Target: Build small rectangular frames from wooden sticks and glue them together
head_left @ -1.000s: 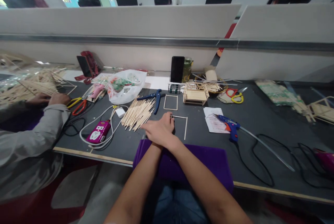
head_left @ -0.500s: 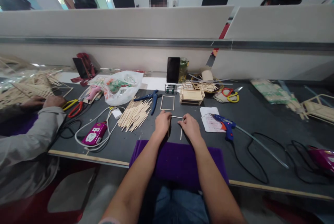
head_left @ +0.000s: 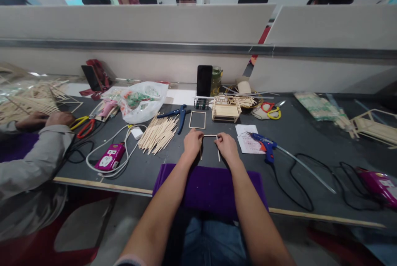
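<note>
A three-sided frame of thin wooden sticks (head_left: 210,135) lies on the dark table, its open side toward me. My left hand (head_left: 192,142) pinches the frame's left corner, and my right hand (head_left: 228,147) pinches the right one. Fingers partly hide both corners. Just beyond is a four-sided stick frame (head_left: 197,127), flat on the table. Behind it to the right stands a small model built of sticks (head_left: 226,113). A blue hot glue gun (head_left: 263,144) rests on a paper sheet (head_left: 248,144), right of my right hand.
Loose sticks (head_left: 159,133) and a blue hand cutter (head_left: 181,118) lie to the left, near a plastic bag (head_left: 144,102) and a corded magenta box (head_left: 111,156). A phone (head_left: 204,80) stands at the back. A co-worker's hands (head_left: 58,120) are far left. Purple cloth (head_left: 211,191) covers the front edge.
The right stick of the three-sided frame has swung its near end outward to the right. More of the left stick shows. Both hands keep their grip, and the view has shifted slightly.
</note>
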Demonstrator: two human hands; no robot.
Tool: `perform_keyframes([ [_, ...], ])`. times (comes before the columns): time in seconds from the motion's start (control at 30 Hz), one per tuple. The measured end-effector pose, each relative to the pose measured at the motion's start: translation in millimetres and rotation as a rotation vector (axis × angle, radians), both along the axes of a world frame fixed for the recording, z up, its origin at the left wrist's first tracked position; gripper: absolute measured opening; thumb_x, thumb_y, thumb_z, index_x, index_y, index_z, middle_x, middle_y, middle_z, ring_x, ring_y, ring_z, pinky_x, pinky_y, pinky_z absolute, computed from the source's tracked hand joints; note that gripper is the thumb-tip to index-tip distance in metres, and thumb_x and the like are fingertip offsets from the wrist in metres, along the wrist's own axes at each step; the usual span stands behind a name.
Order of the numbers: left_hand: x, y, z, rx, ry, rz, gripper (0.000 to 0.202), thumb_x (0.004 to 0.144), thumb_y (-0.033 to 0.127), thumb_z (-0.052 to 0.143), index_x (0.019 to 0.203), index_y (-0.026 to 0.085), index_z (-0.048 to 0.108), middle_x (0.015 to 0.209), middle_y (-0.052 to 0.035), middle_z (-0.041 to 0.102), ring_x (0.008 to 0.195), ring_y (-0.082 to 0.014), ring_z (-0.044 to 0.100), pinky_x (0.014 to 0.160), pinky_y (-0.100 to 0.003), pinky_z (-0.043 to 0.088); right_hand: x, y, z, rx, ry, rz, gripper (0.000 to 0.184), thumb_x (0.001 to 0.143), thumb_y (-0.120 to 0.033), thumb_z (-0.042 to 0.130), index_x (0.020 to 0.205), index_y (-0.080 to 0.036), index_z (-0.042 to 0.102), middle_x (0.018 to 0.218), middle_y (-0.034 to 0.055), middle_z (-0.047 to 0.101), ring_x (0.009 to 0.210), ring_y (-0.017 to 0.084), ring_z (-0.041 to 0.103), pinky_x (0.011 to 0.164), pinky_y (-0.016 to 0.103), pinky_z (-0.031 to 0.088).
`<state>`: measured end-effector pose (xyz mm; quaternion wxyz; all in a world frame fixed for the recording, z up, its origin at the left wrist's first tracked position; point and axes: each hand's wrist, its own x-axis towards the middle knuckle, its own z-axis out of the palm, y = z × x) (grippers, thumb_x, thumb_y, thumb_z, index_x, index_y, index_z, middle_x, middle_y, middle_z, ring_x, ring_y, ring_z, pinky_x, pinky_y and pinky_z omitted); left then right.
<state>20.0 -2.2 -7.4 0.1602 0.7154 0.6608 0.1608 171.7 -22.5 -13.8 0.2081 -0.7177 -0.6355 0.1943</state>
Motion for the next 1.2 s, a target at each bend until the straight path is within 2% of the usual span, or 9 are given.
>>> perform_keyframes([
  [0.17, 1, -1, -2.5, 0.014, 0.008, -0.005, 0.025, 0.090, 0.028, 0.049, 0.096, 0.027, 0.073, 0.100, -0.0053, 0.063, 0.090, -0.0178, 0.061, 0.074, -0.024, 0.043, 0, 1, -1.3, -0.010, 0.030, -0.002, 0.028, 0.082, -0.018, 0.061, 0.110, -0.016, 0.063, 0.082, 0.0033, 0.069, 0.087, 0.018, 0.062, 0.074, 0.026, 0.040],
  [0.33, 0, -2, -3.3, 0.016, -0.013, -0.008, 0.024, 0.091, 0.029, 0.050, 0.099, 0.028, 0.072, 0.100, -0.0046, 0.062, 0.089, -0.0175, 0.061, 0.072, -0.025, 0.042, 1, 1, -2.4, -0.003, 0.033, 0.000, 0.028, 0.082, -0.019, 0.060, 0.110, -0.017, 0.063, 0.081, 0.0028, 0.069, 0.085, 0.018, 0.062, 0.074, 0.026, 0.040],
  [0.5, 0, -3, -1.3, 0.012, -0.033, -0.015, 0.024, 0.091, 0.029, 0.049, 0.100, 0.027, 0.072, 0.103, -0.0049, 0.060, 0.091, -0.0170, 0.061, 0.073, -0.025, 0.042, -1, 1, 1.6, 0.001, -0.020, -0.010, 0.030, 0.087, -0.024, 0.055, 0.115, -0.021, 0.064, 0.091, 0.0052, 0.069, 0.086, 0.018, 0.063, 0.073, 0.026, 0.042],
  [0.7, 0, -2, -3.0, 0.020, -0.053, 0.006, 0.023, 0.090, 0.023, 0.052, 0.104, 0.028, 0.068, 0.109, -0.0040, 0.060, 0.096, -0.0165, 0.060, 0.079, -0.025, 0.043, -7, 5, 0.2, 0.032, -0.112, -0.020, 0.027, 0.090, -0.027, 0.049, 0.105, -0.027, 0.072, 0.099, 0.0054, 0.068, 0.086, 0.018, 0.062, 0.070, 0.026, 0.043],
  [1.2, -1, 2, -6.1, 0.043, -0.035, 0.022, 0.022, 0.091, 0.025, 0.050, 0.100, 0.023, 0.070, 0.106, -0.0060, 0.064, 0.097, -0.0182, 0.061, 0.082, -0.026, 0.044, -8, 10, -2.0, 0.044, -0.072, -0.055, 0.025, 0.091, -0.027, 0.050, 0.102, -0.027, 0.073, 0.099, 0.0049, 0.066, 0.087, 0.017, 0.061, 0.069, 0.025, 0.042],
])
